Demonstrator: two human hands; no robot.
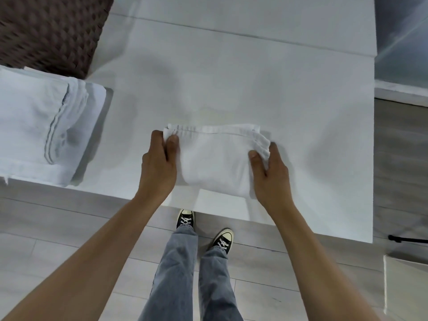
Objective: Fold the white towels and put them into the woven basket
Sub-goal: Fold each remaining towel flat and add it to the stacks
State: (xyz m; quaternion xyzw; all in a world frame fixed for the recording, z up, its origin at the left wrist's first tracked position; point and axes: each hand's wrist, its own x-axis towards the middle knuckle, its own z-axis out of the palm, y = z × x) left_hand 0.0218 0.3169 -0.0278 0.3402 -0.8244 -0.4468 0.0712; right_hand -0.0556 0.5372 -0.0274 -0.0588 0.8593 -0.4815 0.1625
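Your forearms reach out from the bottom of the view, over your jeans (183,262) and sneakers (185,219), and both hands meet on one towel (215,163) near the front edge of the counter (301,112).

Your left hand (159,167) pinches the towel's far left corner, thumb on top and fingers curled under it. Your right hand (269,174) does the same at the far right corner, where several layers of edge are stacked, so each grip is clamped on cloth, not spread flat. Holding both corners of one edge lets you keep the layers lined up and the fold square; that is probably why the hands sit at the ends and not in the middle.

This towel is already folded into a thick rectangle, its near part lying close to the counter's edge. You have kept it right in front of you, where both arms reach evenly.

At the left, a stack of white towels (41,130) rests on the counter, its front end at the edge. Just behind that stack stands the dark woven basket (53,31), at the counter's far left corner. I cannot see inside it. With the basket that near, the carry should be short, judging from the layout: one more fold or a lift leftward looks like the next step.
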